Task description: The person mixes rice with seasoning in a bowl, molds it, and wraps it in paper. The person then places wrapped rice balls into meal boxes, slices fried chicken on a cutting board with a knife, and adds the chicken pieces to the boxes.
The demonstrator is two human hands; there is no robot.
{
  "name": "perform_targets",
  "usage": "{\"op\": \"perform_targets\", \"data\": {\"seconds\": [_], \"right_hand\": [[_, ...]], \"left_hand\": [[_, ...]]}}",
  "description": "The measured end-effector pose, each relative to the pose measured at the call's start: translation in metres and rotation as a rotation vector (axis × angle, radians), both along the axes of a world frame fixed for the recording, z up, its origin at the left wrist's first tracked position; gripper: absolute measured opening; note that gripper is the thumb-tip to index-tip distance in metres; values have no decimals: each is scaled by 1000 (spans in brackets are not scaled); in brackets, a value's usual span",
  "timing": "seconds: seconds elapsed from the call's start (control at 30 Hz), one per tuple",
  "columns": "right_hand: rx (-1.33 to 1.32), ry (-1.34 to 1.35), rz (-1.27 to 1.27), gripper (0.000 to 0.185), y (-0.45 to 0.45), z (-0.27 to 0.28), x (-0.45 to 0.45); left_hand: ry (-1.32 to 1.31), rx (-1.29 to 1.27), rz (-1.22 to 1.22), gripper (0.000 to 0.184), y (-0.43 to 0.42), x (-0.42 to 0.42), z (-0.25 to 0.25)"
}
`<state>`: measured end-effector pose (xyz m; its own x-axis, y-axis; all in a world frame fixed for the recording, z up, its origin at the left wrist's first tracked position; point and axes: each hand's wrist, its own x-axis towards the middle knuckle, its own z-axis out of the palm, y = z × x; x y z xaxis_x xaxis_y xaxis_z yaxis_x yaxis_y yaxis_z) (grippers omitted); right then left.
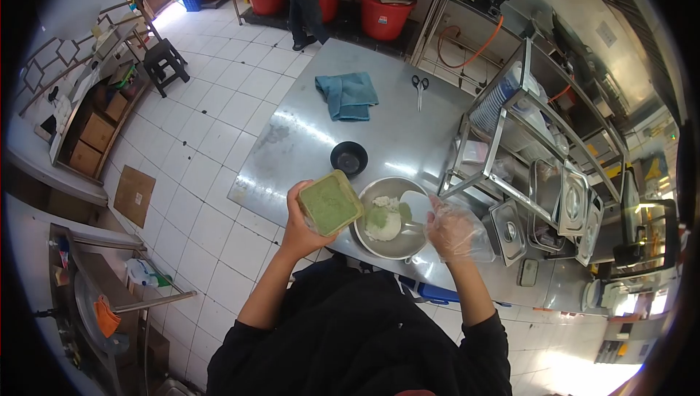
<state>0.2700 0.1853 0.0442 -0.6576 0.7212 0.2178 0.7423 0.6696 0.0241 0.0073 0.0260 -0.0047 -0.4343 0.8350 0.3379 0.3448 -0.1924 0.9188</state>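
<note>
My left hand (305,222) is wrapped round a square container of green powder (330,203), tilted beside the left rim of a steel bowl (374,247). White stuff with a green patch (382,222) lies in the bowl. At the bowl's right rim, my right hand (446,230), in a clear plastic glove, grips a whitish spatula (417,208) whose blade is over the bowl, with some green on it. A small black bowl (348,159) sits just behind the container on the steel table (292,149).
A teal cloth (347,95) and scissors (419,90) lie farther back on the table. A metal rack (493,138) with stacked containers stands at the right, near lidded steel pans (508,231). Beyond the table a person (302,2) stands by red tubs (384,15).
</note>
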Motion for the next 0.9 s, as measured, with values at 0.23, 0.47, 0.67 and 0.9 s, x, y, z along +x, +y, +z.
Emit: {"op": "perform_targets", "data": {"seconds": [0.23, 0.47, 0.67, 0.9], "right_hand": [[106, -320, 75, 42, -19, -79, -17], [61, -193, -77, 47, -17, -49, -14], [-79, 201, -11, 44, -16, -63, 5], [172, 1115, -642, 36, -31, -30, 166]], "left_hand": [[-110, 58, 8, 110, 9, 13, -9], [-132, 136, -34, 108, 21, 18, -2], [-169, 194, -215, 112, 38, 45, 11], [-183, 28, -808, 114, 48, 128, -2]]}}
